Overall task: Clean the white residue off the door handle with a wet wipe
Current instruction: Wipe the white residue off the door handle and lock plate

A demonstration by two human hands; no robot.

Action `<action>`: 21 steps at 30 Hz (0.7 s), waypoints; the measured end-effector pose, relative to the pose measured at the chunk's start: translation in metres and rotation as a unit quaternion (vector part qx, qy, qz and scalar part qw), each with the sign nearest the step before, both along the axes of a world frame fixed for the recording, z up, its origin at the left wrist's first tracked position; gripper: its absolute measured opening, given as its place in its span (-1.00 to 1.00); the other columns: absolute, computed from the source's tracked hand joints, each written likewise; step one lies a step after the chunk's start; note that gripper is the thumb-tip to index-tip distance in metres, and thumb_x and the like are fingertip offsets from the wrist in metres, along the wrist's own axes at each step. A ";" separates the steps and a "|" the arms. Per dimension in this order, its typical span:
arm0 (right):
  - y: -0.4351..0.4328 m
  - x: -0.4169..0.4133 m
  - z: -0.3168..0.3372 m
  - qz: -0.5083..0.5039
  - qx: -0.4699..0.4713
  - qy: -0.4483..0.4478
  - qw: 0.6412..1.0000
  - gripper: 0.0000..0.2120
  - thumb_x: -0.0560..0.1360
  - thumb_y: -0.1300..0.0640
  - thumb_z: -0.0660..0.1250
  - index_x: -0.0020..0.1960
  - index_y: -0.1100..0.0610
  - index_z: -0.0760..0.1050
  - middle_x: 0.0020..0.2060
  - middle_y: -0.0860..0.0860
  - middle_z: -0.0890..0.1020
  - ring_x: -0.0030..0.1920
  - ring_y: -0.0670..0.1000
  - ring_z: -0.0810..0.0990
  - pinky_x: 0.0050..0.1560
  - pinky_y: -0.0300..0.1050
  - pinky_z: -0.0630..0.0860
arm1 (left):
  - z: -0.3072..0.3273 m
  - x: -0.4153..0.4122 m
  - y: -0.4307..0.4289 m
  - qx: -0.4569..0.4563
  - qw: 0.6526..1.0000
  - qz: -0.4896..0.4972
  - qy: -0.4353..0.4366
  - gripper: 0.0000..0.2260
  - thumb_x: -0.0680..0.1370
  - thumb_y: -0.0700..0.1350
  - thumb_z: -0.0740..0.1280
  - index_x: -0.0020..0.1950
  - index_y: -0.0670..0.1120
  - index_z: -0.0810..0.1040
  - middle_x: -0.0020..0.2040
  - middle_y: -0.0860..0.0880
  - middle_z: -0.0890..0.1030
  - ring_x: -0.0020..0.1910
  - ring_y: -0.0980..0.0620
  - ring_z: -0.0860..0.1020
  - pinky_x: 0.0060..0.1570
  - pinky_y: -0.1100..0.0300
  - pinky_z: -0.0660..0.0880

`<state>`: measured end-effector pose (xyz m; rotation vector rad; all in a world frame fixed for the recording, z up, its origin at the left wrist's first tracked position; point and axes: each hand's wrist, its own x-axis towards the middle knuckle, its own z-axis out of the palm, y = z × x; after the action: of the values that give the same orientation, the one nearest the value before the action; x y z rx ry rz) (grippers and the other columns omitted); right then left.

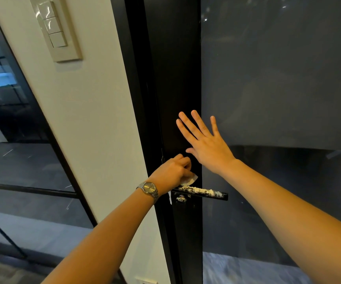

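Gripping wet wipe point(190, 179), L hand point(172, 168) sits just above residue-caked door handle point(203, 192). R hand point(206, 146) flat on door point(175, 78), fingers straight.

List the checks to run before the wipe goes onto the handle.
1. Wet wipe gripped in left hand: ok.
2. Right hand flat on the door, steadying it: ok.
3. Wipe touching the door handle: not ok, it sits just above.
4. Handle free of white residue: not ok, coated along the top.
5. Wipe damp enough: cannot tell.
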<state>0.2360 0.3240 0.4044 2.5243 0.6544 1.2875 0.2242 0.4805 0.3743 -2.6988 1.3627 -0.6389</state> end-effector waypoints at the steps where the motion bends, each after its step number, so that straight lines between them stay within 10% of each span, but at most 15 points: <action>1: 0.000 0.000 0.000 0.001 0.001 0.000 1.000 -0.16 0.39 -0.05 0.41 0.50 0.12 0.04 0.50 0.07 0.14 0.48 0.13 -0.03 0.35 0.30 0.02 | 0.002 0.001 0.000 0.018 1.000 0.013 0.016 -0.81 0.50 -0.14 0.34 0.10 -0.06 0.62 0.05 -0.08 0.52 0.00 -0.05 0.44 -0.02 0.15 0.47; 9: 0.000 0.000 -0.001 0.011 0.012 0.006 1.000 -0.15 0.39 -0.03 0.42 0.50 0.12 0.02 0.51 0.06 0.10 0.48 0.12 -0.06 0.35 0.29 0.00 | -0.020 -0.027 0.007 -0.306 0.923 0.163 0.168 -0.80 0.53 -0.14 0.30 0.08 -0.18 0.62 0.10 -0.09 0.49 -0.05 0.16 0.40 -0.10 0.54 0.32; 21: 0.001 -0.001 -0.001 0.014 0.016 0.017 1.000 -0.15 0.40 -0.02 0.41 0.51 0.11 -0.01 0.49 0.03 -0.04 0.49 0.11 -0.08 0.36 0.31 0.00 | -0.041 -0.049 -0.006 -0.356 0.909 0.197 0.095 -0.77 0.58 -0.13 0.22 0.09 -0.22 0.59 0.00 -0.06 0.43 -0.10 0.18 0.35 -0.10 0.55 0.25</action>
<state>0.2351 0.3251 0.4034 2.5758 0.6857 1.2771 0.1750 0.4742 0.3337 -3.5383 0.6124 -0.9987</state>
